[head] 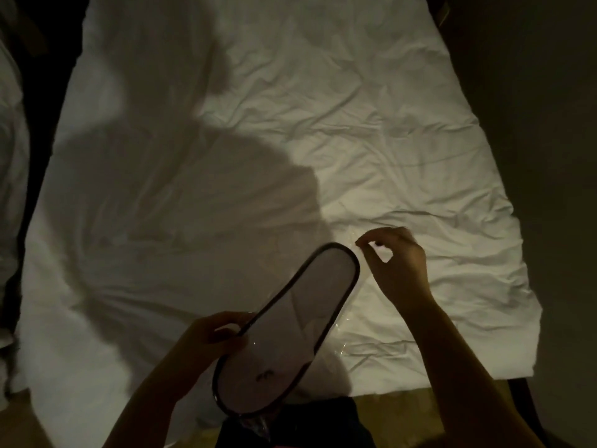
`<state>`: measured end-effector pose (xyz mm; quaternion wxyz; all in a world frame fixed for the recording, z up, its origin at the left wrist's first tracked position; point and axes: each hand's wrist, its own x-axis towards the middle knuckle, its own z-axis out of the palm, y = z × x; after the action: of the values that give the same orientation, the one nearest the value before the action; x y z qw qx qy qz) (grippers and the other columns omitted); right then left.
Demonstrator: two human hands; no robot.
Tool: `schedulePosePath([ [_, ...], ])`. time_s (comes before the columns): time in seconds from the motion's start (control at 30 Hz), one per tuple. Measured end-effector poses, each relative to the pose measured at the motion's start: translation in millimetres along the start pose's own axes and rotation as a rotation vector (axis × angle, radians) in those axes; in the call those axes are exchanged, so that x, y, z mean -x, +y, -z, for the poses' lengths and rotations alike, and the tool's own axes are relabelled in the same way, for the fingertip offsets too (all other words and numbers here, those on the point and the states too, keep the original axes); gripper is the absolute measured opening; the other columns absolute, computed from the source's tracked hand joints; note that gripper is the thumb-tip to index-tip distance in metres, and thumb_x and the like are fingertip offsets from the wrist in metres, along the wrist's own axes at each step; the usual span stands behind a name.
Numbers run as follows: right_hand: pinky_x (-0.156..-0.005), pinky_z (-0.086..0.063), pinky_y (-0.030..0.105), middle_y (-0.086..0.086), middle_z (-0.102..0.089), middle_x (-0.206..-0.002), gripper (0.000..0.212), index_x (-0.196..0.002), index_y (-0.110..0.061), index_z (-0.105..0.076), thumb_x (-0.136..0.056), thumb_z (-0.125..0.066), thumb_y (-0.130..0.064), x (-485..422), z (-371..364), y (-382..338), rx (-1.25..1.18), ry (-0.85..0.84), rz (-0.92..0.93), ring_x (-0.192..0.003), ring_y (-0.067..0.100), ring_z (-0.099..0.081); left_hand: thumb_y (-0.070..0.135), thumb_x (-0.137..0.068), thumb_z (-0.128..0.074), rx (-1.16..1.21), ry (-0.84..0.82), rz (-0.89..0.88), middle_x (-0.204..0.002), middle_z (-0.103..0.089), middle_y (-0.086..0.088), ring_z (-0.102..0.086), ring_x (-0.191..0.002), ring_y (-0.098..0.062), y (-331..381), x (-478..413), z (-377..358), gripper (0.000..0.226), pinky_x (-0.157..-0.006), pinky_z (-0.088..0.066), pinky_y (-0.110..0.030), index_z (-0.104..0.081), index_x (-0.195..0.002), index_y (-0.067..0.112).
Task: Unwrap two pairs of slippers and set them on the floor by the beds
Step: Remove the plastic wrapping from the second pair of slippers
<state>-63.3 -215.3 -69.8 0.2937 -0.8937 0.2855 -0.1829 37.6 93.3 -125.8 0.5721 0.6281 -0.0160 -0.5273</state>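
Head view is looking down at a white, wrinkled bed (pixel 323 124) filling most of the frame, dim light, a big shadow of the person falling over the left half. Left hand (pixel 213 334) is gripping a slipper pack (pixel 284 328) at its left edge near mid-length, fingers curled over the dark trim, holding it up off the bed at lower centre of the frame. Looks like it is acting as the anchor so the wrapper can be pulled against it. Right hand (pixel 394 253) is sitting just beside the upper end of the pack, thumb and forefinger pinched together; probably pinching clear plastic wrap (pixel 342 337), but the film is too faint at the fingertips to confirm what is in the pinch. Glints of film are showing along the right edge of the pack and trailing off its lower end. Long axis is running diagonally, lower left to upper right. The end with the small dark logo is pointing down toward the person, the rounded far end up-right toward the pinching hand. Only one flat white sole face with dark piping is showing; cannot tell if both slippers are stacked. My read: unwrapping is just starting, nothing on the floor (pixel 403 402) yet.
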Motion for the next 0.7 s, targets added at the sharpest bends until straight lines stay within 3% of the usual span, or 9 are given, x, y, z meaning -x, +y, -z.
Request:
schedulePosePath([
  [0.1,-0.068,-0.051,0.024,-0.019,-0.069,-0.074,0.020,-0.085,-0.034,-0.069,-0.083,-0.068,-0.014,-5.4,0.5,-1.9,-0.039,-0.307,-0.197,-0.065,0.007,-0.067,-0.005,-0.075,-0.070,-0.019,-0.008,-0.002,-0.095,-0.073,-0.023,-0.069,-0.089,-0.026,-1.4,2.2,1.9,0.032,-0.079,-0.056,-0.034,-0.074,-0.100,0.014],
  [0.2,-0.054,-0.047,0.017,-0.020,-0.072,-0.072,0.020,-0.082,-0.046,-0.065,-0.083,-0.071,-0.027,-14.2,9.4,-1.8,-0.141,-0.498,-0.335,-0.045,0.013,-0.067,-0.013,-0.075,-0.065,-0.022,0.008,-0.022,-0.093,-0.077,-0.012,-0.070,-0.090,-0.022,-4.1,3.6,5.7,0.035,-0.073,-0.056,-0.026,-0.073,-0.099,0.011],
  [0.33,-0.049,-0.048,0.016,-0.024,-0.073,-0.086,0.012,-0.092,-0.040,-0.071,-0.088,-0.066,-0.030,-18.7,21.1,-2.6,-0.270,-0.787,-0.403,-0.046,0.014,-0.066,-0.002,-0.069,-0.071,0.022,0.002,-0.018,-0.097,-0.076,-0.015,-0.071,-0.091,-0.022,-7.4,6.0,10.7,0.034,-0.072,-0.056,-0.024,-0.075,-0.099,0.014],
  [0.5,-0.056,-0.048,0.019,-0.006,-0.071,-0.075,0.022,-0.098,-0.024,-0.075,-0.092,-0.057,-0.035,-19.8,20.2,-6.7,-0.442,-0.780,-0.523,-0.054,0.007,-0.057,0.010,-0.067,-0.072,0.051,-0.010,-0.011,-0.099,-0.075,-0.016,-0.071,-0.091,-0.024,-7.3,4.5,12.4,0.036,-0.077,-0.056,-0.028,-0.074,-0.102,0.018],
  [0.6,-0.055,-0.047,0.019,-0.009,-0.068,-0.069,0.009,-0.087,-0.034,-0.073,-0.087,-0.065,-0.034,-20.0,21.2,-5.9,-0.330,-0.873,-0.491,-0.060,0.002,-0.059,0.006,-0.069,-0.072,0.038,0.019,-0.003,-0.101,-0.076,-0.013,-0.070,-0.094,-0.024,-8.8,2.3,12.8,0.033,-0.079,-0.057,-0.029,-0.075,-0.101,0.016],
  [0.7,-0.060,-0.047,0.018,-0.008,-0.071,-0.079,0.007,-0.086,-0.032,-0.069,-0.083,-0.070,-0.027,-20.1,16.1,-5.9,-0.157,-0.903,-0.362,-0.068,0.002,-0.062,-0.001,-0.075,-0.069,0.041,0.076,0.016,-0.098,-0.078,-0.001,-0.072,-0.091,-0.016,-12.4,1.4,12.2,0.031,-0.070,-0.056,-0.021,-0.077,-0.094,0.021],
])
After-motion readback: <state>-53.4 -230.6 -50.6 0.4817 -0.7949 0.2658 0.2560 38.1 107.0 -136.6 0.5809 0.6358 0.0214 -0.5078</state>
